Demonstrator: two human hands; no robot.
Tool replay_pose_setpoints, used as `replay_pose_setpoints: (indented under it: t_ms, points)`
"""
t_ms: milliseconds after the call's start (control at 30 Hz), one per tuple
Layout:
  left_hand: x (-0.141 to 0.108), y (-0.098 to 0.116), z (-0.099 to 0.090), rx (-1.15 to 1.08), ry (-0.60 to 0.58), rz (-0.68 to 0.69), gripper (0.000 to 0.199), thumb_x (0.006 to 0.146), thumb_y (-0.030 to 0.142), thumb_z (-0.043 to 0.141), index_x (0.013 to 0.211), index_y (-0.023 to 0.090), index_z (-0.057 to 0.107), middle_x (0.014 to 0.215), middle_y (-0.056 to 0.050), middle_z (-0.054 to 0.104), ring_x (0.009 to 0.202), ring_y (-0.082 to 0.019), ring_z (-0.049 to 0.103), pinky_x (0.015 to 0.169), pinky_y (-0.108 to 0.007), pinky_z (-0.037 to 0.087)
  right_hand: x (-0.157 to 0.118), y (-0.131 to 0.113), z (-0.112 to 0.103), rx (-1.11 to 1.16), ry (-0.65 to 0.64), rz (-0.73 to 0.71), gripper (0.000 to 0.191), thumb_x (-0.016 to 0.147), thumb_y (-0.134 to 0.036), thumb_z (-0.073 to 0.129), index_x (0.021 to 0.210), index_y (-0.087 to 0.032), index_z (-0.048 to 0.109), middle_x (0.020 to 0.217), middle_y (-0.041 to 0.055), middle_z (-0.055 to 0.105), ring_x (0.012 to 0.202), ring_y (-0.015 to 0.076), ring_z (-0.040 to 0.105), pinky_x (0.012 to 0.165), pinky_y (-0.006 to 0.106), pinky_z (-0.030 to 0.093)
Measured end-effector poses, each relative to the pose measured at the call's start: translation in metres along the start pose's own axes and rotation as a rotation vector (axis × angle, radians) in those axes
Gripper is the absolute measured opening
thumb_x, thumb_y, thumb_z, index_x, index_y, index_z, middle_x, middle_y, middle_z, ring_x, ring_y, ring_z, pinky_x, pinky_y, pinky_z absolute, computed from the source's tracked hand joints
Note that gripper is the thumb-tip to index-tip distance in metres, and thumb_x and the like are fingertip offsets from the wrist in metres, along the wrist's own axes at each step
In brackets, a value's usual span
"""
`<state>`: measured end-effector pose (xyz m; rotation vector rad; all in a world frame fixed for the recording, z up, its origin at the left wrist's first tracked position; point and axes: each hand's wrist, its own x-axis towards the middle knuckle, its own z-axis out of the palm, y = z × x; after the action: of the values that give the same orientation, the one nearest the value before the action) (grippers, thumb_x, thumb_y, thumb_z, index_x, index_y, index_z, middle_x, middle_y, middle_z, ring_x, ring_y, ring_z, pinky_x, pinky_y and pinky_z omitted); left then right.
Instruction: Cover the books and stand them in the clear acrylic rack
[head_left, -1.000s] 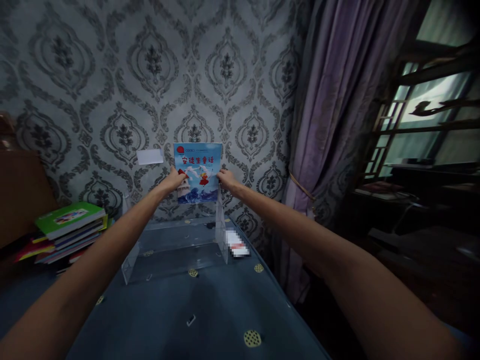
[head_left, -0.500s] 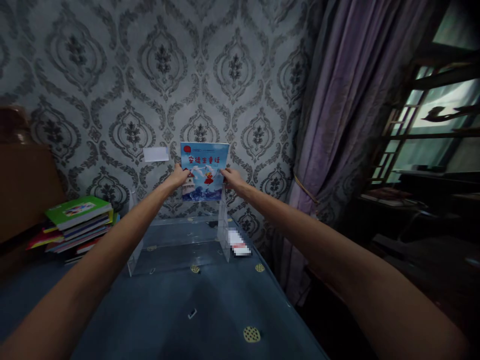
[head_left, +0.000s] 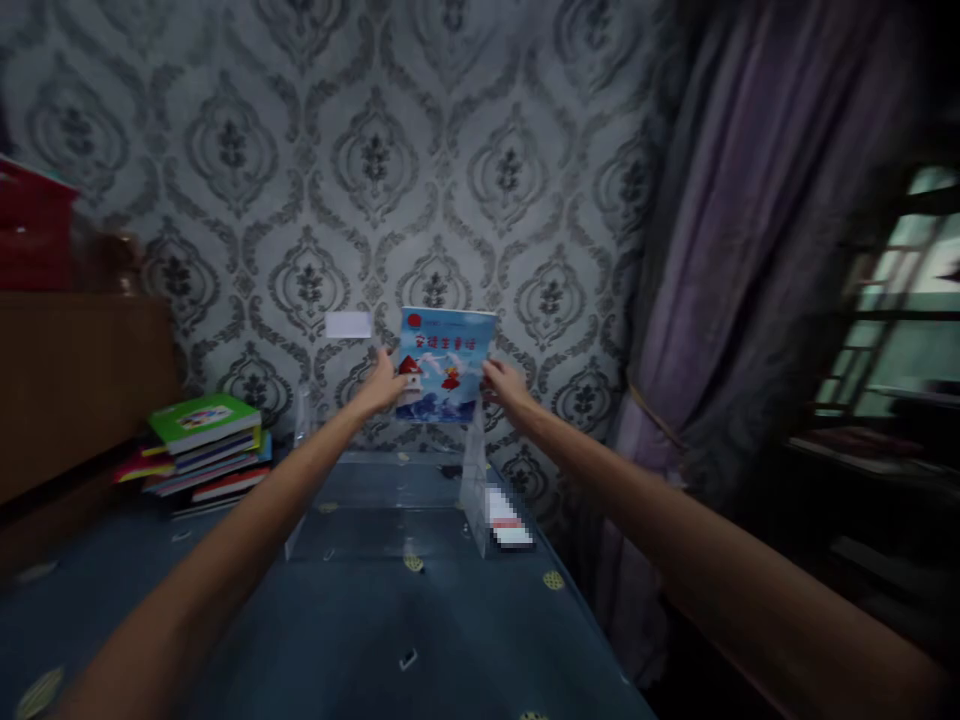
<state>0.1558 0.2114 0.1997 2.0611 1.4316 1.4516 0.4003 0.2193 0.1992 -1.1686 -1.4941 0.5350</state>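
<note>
A thin blue children's storybook (head_left: 442, 345) with red Chinese characters on its cover stands upright, front towards me, at a clear plastic stand (head_left: 474, 485). At its left edge is my left hand (head_left: 384, 385), thumb raised and fingers apart, the fingertips reaching the cover's lower left. My right hand (head_left: 510, 388) is closed at the book's right edge, fingertips against it; part of its grip is blurred. The stand's clear side panels rise below the book on both sides.
A pile of books (head_left: 206, 440), a green one on top, lies left beside a brown cabinet (head_left: 82, 390). A pixelated white and red item (head_left: 508, 518) lies right of the stand. Patterned wallpaper (head_left: 375, 160) closes the back; a purple curtain (head_left: 697, 300) hangs right.
My view has shifted, so the scene appears further right and slightly lower. My left thumb has come off the cover and points up. The book keeps its place over the stand.
</note>
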Motion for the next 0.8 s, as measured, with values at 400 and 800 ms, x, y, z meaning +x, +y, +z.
replay_pose_setpoints:
  t_ms: [400,800]
  points:
    - [-0.110,-0.120,-0.149,0.699,0.248,-0.026,0.051,0.088,0.013,0.042,0.139,0.010,0.040,0.142,-0.021,0.048,0.138,-0.032,0.038,0.117,-0.052,0.028,-0.211,0.066,0.043,-0.093,-0.155,-0.218,0.039,0.088,-0.057,0.055,0.104,-0.024,0.070,0.103,0.0095,0.074,0.094,0.0270,0.071,0.079,0.038,0.060]
    - [-0.125,-0.228,-0.254,1.117,-0.233,-0.481,0.071,0.082,0.034,0.068,0.146,0.025,0.040,0.154,-0.018,0.043,0.144,-0.039,0.033,0.107,-0.070,0.029,-0.301,0.107,0.097,-0.029,-0.419,-0.052,0.051,0.085,-0.067,0.056,0.094,-0.023,0.080,0.097,0.0114,0.079,0.092,0.0283,0.075,0.084,0.035,0.061]
